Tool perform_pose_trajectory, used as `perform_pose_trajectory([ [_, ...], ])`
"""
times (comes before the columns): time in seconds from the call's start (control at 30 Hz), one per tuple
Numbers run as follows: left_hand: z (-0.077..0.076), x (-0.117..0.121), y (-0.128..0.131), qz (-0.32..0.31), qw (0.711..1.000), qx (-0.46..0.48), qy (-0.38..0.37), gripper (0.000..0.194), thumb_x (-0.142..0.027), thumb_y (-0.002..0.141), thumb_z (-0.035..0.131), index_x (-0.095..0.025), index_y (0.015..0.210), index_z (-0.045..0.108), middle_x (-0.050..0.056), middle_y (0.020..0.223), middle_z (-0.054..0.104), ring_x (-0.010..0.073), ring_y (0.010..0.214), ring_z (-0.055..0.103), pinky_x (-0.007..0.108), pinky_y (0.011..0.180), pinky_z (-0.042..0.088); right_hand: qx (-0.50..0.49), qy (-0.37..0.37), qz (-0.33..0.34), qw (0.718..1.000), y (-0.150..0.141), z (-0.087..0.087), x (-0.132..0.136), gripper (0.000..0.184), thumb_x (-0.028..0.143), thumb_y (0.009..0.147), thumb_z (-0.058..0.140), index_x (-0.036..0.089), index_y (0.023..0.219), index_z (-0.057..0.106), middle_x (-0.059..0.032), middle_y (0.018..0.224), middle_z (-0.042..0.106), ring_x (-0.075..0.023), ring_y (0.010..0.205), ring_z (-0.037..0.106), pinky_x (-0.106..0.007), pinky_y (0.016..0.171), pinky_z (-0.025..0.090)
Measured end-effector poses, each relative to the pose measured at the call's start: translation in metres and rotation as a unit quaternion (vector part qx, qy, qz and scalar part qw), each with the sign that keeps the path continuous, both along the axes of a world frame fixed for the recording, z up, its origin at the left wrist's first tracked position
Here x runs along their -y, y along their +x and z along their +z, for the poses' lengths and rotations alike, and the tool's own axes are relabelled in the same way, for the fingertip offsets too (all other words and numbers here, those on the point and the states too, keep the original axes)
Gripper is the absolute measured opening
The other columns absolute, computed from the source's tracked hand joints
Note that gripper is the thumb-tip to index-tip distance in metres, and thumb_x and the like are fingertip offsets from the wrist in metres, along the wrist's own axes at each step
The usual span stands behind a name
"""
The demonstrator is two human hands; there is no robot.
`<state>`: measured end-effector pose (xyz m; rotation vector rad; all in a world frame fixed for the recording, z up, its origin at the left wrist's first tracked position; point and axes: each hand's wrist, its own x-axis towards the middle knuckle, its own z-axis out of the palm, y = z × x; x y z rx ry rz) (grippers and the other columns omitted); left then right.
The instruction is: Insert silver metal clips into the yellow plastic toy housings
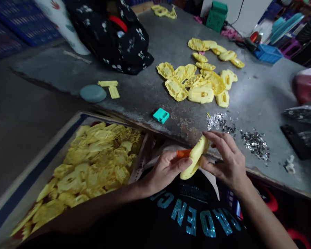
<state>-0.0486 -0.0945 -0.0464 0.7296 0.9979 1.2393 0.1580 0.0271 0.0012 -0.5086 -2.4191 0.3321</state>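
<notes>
Holding in both hands: one yellow plastic shell (195, 159), in front of the chest, by the table (140, 95) edge. Left hand (163, 170): gripping the lower end, orange wrap (183, 153) at a finger. Right hand (230, 159): fingers and thumb on the upper end. Black shirt (147, 228): glittery blue lettering, D, E, N legible; smaller line unreadable. Black bag (103, 38): white print, illegible.
</notes>
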Motion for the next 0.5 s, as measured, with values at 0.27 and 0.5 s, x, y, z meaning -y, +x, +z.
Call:
perform_pose_trajectory([
  [0.27, -0.051, 0.01, -0.023, 0.13, 0.989, 0.045, -0.05, 0.058, -0.071, 0.083, 0.099, -0.016, 0.098, 0.091, 0.011, 0.096, 0.09, 0.0222, 0.082, 0.08, 0.032, 0.082, 0.063, 0.026, 0.025, 0.043, 0.998, -0.054, -0.008, -0.002, 0.052, 0.029, 0.11, 0.072, 0.02, 0.159, 0.055, -0.0176, 0.136, 0.078, -0.0308, 0.115, 0.075, -0.047, 0.098, 0.07],
  [0.5, -0.101, 0.087, -0.101, 0.284, 0.944, -0.113, -0.124, 0.07, -0.058, 0.086, 0.099, -0.025, 0.143, 0.074, 0.011, 0.129, 0.088, 0.0365, 0.127, 0.082, 0.041, 0.105, 0.066, 0.208, 0.045, -0.022, 0.977, -0.076, -0.02, -0.13, 0.049, 0.031, 0.107, 0.069, 0.023, 0.155, 0.062, -0.0176, 0.144, 0.075, -0.0355, 0.129, 0.07, -0.057, 0.11, 0.063],
])
